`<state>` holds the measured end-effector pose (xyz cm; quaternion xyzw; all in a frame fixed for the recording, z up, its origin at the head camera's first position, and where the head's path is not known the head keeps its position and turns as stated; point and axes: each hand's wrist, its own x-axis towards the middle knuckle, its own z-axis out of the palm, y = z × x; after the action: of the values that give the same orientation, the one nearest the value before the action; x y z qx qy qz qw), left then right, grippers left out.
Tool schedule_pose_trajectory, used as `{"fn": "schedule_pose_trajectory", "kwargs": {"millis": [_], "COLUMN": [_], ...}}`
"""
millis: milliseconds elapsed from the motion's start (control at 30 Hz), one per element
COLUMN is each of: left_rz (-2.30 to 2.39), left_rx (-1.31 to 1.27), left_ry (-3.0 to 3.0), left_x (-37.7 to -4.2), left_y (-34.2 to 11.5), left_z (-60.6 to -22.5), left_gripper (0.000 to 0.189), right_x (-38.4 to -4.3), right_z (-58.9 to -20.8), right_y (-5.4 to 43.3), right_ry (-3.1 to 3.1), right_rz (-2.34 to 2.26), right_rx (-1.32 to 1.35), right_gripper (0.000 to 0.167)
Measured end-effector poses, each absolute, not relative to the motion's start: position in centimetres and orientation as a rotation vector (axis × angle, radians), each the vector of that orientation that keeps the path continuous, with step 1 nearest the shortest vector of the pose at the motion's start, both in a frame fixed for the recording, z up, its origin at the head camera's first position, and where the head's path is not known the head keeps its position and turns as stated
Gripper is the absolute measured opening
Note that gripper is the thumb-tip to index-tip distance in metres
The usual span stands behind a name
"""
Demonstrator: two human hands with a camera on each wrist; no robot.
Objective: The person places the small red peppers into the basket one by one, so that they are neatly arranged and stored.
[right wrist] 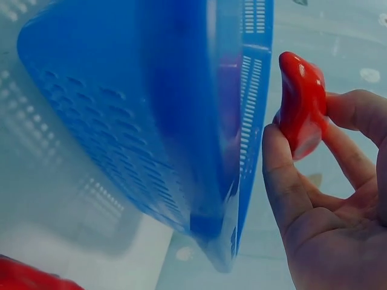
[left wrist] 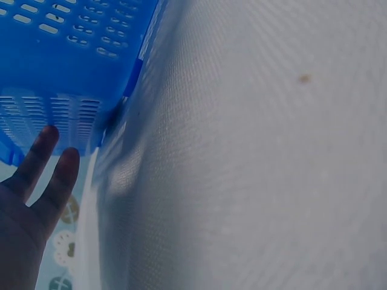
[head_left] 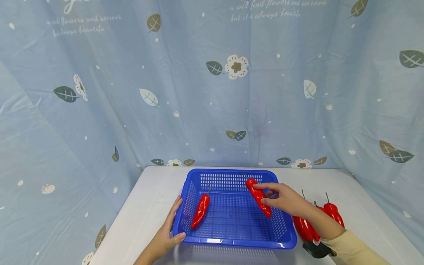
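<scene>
My right hand (head_left: 287,200) pinches a red chili pepper (head_left: 256,195) between thumb and fingers, over the right side of a blue plastic basket (head_left: 235,243). In the right wrist view the same red chili pepper (right wrist: 300,103) shows end-on, apart from the basket wall. Another red chili pepper (head_left: 200,211) lies inside the basket at the left, its green stem pointing to the back. At the basket's left front corner, my left hand (head_left: 164,232) rests with fingers extended along the outer side and thumb by the rim. The left wrist view shows straight fingers (left wrist: 57,181) by the slotted wall.
Several red chili peppers (head_left: 334,213) lie on the white table (head_left: 132,228) right of the basket, partly hidden behind my right forearm. A dark strap piece (head_left: 318,249) sits at the right wrist. A blue patterned curtain (head_left: 198,92) hangs behind and at both sides.
</scene>
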<state>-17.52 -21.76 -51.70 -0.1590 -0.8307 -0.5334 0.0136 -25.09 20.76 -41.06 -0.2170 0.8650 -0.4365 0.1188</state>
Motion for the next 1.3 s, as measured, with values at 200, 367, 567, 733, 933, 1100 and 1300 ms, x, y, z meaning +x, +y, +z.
{"fn": "schedule_pose_trajectory", "kwargs": {"millis": [200, 367, 567, 733, 933, 1100, 1300], "left_rz": [-1.660, -1.661, -1.674, -1.665, -1.655, -1.660, -1.653], "left_rx": [-0.504, -0.510, -0.503, -0.482, -0.571, -0.570, -0.531], "left_ry": [-2.588, -2.582, -2.583, -2.592, -2.552, -2.546, -2.563], "left_x": [-17.6, -17.6, -17.6, -17.6, -17.6, -17.6, -17.6], "left_y": [-21.7, -21.7, -21.7, -21.8, -21.9, -22.0, -21.9], "left_z": [-51.7, -51.8, -51.7, -51.7, -51.9, -52.0, -52.0], "left_gripper": [0.097, 0.098, 0.098, 0.099, 0.097, 0.097, 0.097], "right_x": [-25.4, -25.6, -25.7, -25.8, -26.1, -26.4, -27.0], "right_z": [-41.3, -41.2, -40.6, -40.3, -40.2, -40.3, -40.6], "right_y": [20.2, 19.6, 19.2, 18.8, 18.2, 17.8, 17.3], "right_ry": [2.529, 2.559, 2.561, 2.562, 2.549, 2.536, 2.525], "right_rz": [-1.294, -1.274, -1.270, -1.268, -1.259, -1.232, -1.215], "right_rx": [-0.631, -0.606, -0.649, -0.650, -0.645, -0.663, -0.689], "right_gripper": [0.049, 0.048, 0.048, 0.049, 0.049, 0.047, 0.046]}}
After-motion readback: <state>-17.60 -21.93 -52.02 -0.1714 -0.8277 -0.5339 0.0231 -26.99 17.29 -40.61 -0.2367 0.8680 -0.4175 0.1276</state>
